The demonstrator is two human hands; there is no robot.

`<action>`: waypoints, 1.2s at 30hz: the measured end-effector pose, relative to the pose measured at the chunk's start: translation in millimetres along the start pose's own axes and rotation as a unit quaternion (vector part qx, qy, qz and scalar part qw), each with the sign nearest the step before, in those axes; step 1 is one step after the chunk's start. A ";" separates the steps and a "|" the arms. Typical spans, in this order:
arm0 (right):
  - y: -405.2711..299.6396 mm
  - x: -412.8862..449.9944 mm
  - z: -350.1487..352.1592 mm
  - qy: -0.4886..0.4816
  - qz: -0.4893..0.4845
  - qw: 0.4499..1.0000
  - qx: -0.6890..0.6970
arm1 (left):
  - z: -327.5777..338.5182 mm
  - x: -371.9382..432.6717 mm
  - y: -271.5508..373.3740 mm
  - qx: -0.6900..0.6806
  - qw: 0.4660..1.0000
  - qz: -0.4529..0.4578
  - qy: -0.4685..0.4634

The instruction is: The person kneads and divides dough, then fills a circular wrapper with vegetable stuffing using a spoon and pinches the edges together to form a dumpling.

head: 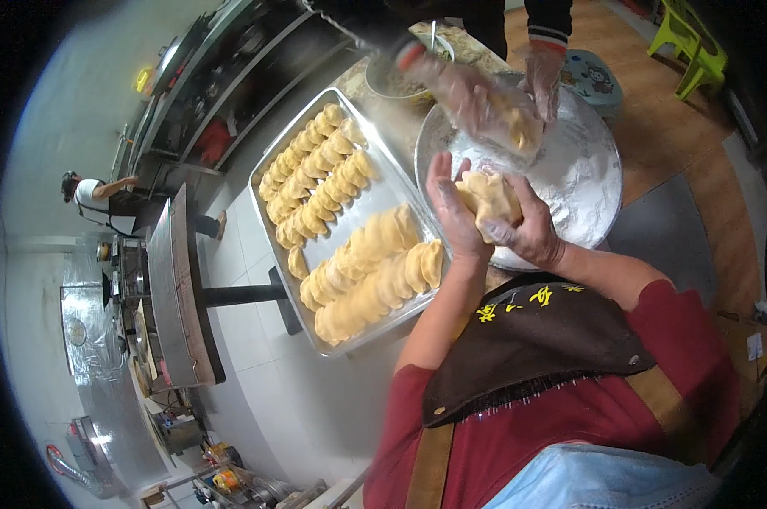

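A lump of yellow dough (489, 196) is cradled between my two hands above the near side of a wide metal bowl of white flour (580, 184). My left hand (454, 213) supports it from the left with fingers pointing up and spread. From the right, my right hand (534, 219) wraps round it, thumb pressed across its lower part. Just left of the bowl stands a metal tray (342, 238) bearing rows of folded yellow dough pieces (323, 203).
Across the bowl, a co-worker's gloved hands (466, 95) hold another dough piece, partly blurred. Behind lies a bowl of filling (396, 79) with a utensil. A dark table (180, 292) and a person (103, 200) are farther left. A green plastic stool (692, 48) stands at upper right.
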State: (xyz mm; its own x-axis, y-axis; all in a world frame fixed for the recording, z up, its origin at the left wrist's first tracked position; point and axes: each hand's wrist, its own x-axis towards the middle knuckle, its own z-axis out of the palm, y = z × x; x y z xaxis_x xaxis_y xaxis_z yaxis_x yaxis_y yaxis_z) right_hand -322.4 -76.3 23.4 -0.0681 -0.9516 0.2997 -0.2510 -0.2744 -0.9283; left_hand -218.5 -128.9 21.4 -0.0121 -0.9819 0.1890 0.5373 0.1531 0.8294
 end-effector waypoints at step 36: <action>4.3 31.4 -26.8 -0.099 -0.014 0.993 0.057 | -42.7 18.7 21.5 -0.127 0.981 -0.144 -0.029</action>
State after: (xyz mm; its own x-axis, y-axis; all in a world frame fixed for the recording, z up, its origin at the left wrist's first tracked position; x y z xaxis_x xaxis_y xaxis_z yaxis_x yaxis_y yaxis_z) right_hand -351.5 -103.7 34.8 0.1310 -0.9491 0.2866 -0.1389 -0.3038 -0.9426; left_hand -171.2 -148.7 20.3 -0.2385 -0.9711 0.0018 0.6970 -0.1699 0.6966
